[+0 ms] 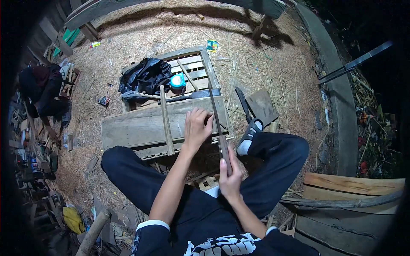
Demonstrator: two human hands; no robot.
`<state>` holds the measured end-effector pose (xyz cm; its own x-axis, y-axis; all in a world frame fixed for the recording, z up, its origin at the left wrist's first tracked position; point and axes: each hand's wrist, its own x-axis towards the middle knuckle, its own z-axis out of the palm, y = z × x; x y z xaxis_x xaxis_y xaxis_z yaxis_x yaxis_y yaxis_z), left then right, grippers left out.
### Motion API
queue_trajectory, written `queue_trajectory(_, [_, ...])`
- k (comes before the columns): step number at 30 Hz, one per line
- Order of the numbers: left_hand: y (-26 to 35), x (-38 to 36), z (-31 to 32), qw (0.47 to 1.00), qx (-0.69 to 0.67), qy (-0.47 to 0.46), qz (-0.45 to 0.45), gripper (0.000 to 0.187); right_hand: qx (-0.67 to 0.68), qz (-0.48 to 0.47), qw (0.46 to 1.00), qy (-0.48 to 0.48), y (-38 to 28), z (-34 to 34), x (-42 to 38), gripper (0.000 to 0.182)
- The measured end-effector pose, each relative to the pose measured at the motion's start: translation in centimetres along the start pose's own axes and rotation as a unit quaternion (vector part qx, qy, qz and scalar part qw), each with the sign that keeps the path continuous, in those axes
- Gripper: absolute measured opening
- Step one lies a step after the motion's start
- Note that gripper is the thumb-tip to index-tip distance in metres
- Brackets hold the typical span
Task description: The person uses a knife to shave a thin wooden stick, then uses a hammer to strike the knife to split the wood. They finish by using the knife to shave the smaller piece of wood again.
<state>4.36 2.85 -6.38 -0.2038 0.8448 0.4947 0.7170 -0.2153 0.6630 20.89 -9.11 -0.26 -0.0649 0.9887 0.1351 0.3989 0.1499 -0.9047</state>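
My right hand [230,175] is wrapped round the wooden handle of a long, narrow-bladed knife [215,111]. Its dark blade points away from me over the right end of a low plank bench [132,128]. Just left of the blade, my left hand [197,126] hovers over or rests on the planks with its fingers curled together. Whatever those fingers hold, if anything, is too small to make out. A wooden bar [166,119] lies across the bench to the left of that hand. Beyond the hands lies another broad blade [205,94].
A slatted wooden frame [207,64] behind the bench carries a black plastic bag [145,77] and a blue-lidded container [177,81]. A machete [242,102] lies by my sandalled foot [252,132]. Another person [45,91] crouches at left. Boards [354,187] stand at right.
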Motion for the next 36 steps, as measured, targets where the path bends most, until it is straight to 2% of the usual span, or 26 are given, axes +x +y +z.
queue_trajectory(1, [0.0,0.0,0.0,1.000,-0.002,-0.012,-0.014,0.009,-0.019,-0.053,0.998,0.026,0.4,0.1,-0.7,0.051])
queue_trajectory(4, [-0.1,-0.2,0.1,1.000,-0.003,-0.020,-0.014,0.007,0.016,0.010,1.000,0.002,0.3,0.4,-0.2,0.050])
queue_trajectory(6, [-0.2,-0.4,0.2,1.000,-0.003,-0.017,-0.010,0.007,-0.005,0.038,0.999,-0.020,0.2,0.7,1.6,0.050])
queue_trajectory(8, [-0.3,-0.1,0.2,1.000,-0.004,0.003,0.005,0.008,0.004,0.044,0.999,-0.022,0.2,0.5,0.8,0.050])
queue_trajectory(10, [-0.2,-0.1,0.0,1.000,-0.008,-0.007,-0.006,0.008,0.038,0.027,0.999,0.019,0.8,0.2,-1.3,0.051])
queue_trajectory(11, [-0.2,-0.1,0.1,1.000,-0.012,-0.021,-0.017,0.008,0.057,0.087,0.995,-0.010,0.6,-0.4,-1.7,0.052])
queue_trajectory(12, [-0.2,-0.1,0.2,1.000,-0.013,-0.022,-0.017,0.008,0.056,0.088,0.994,-0.009,0.8,-0.2,-1.0,0.052])
queue_trajectory(14, [-0.4,-0.2,0.2,1.000,0.013,-0.007,0.005,0.008,-0.007,-0.025,1.000,0.013,1.1,0.9,1.4,0.052])
queue_trajectory(15, [-0.4,-0.5,0.3,1.000,0.014,-0.011,0.003,0.008,-0.006,0.034,0.999,-0.023,0.5,0.7,2.0,0.053])
queue_trajectory(19, [-0.1,-0.1,0.0,1.000,-0.004,-0.012,-0.007,0.007,0.024,-0.009,1.000,0.016,0.8,-0.2,-0.9,0.052])
queue_trajectory(20, [0.0,-0.1,0.0,1.000,-0.008,-0.024,-0.018,0.006,0.053,0.055,0.997,-0.002,1.6,-0.3,-1.8,0.052])
queue_trajectory(24, [0.0,-0.1,0.1,1.000,0.002,-0.017,-0.004,0.006,-0.015,0.009,1.000,-0.001,0.7,0.8,1.6,0.051])
queue_trajectory(26, [0.1,-0.2,-0.2,1.000,-0.002,-0.019,0.000,0.007,0.014,0.044,0.999,-0.013,0.8,0.4,1.0,0.051])
queue_trajectory(28, [0.2,-0.1,-0.1,1.000,0.014,-0.025,-0.013,0.007,-0.023,-0.056,0.998,0.023,1.0,-0.1,-0.6,0.050])
queue_trajectory(29, [0.1,0.3,-0.1,1.000,0.014,-0.019,-0.010,0.007,0.047,0.063,0.997,-0.012,0.1,-0.7,-1.5,0.050])
queue_trajectory(30, [0.1,0.3,-0.2,1.000,0.006,-0.021,-0.008,0.007,0.048,0.061,0.997,-0.013,0.6,-0.3,-0.9,0.050])
queue_trajectory(32, [0.2,-0.2,-0.2,0.999,-0.004,-0.032,-0.007,0.007,-0.009,-0.027,1.000,0.013,1.6,0.6,1.0,0.050])
queue_trajectory(33, [0.1,-0.3,0.0,1.000,-0.002,-0.027,-0.006,0.007,0.003,0.064,0.998,-0.027,-0.1,0.2,2.1,0.050])
queue_trajectory(36, [0.1,-0.1,-0.1,1.000,0.002,-0.006,-0.002,0.008,0.030,0.025,0.999,-0.002,0.0,0.0,0.2,0.050])
